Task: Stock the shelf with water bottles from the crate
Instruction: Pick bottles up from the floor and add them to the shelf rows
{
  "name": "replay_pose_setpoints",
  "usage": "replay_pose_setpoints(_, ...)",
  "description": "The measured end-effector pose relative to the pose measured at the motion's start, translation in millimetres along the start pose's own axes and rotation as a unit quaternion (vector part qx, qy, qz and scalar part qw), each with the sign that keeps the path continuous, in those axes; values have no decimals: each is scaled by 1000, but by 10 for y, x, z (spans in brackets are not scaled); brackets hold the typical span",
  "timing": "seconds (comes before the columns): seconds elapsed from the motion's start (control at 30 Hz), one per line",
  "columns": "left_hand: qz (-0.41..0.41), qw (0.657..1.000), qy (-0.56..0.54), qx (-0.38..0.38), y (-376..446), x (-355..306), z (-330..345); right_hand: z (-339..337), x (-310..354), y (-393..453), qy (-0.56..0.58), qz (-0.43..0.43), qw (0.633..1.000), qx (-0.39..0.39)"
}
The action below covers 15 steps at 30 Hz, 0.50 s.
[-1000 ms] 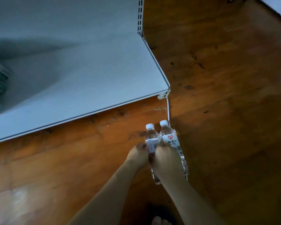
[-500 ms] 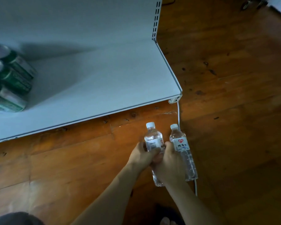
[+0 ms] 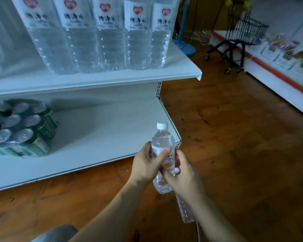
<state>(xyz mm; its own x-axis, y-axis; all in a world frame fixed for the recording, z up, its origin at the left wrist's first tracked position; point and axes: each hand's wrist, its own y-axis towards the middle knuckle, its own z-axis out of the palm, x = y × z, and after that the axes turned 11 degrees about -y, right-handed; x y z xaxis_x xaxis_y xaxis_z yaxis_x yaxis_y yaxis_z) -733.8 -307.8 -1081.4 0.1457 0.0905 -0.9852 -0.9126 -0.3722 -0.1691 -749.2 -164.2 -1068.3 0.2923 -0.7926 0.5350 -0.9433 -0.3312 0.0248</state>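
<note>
both hands wrap 1 small water bottle (image 3: 163, 147): left hand (image 3: 147, 165) at the label, right hand (image 3: 184, 175) lower. likely light, thin-walled, slippery; grip mid-body.

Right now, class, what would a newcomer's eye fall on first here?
First, the small water bottle at centre, held upright by the left hand and right hand before the lower shelf. Next, the row of big bottles on the shelf above, and green cans lower left.
</note>
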Motion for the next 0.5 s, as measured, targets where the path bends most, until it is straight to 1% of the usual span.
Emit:
replay_pose_setpoints(0.07,31,999,-11,6,40,-306,9,-230,149,102,-9,-19,1000,-12)
replay_pose_setpoints(0.13,70,998,2,9,88,-633,10,-461,314,211,-19,-27,999,-21)
replay_pose_setpoints(0.33,163,986,-32,7,258,-1589,102,-1137,781,589,-31,-69,990,-123)
replay_pose_setpoints(0.43,203,978,-44,21,320,-1934,169,-1434,911,791,-46,-85,985,-141)
replay_pose_setpoints(0.5,217,975,-40,31,369,-2121,199,-1594,975,934,-54,-93,984,-139)
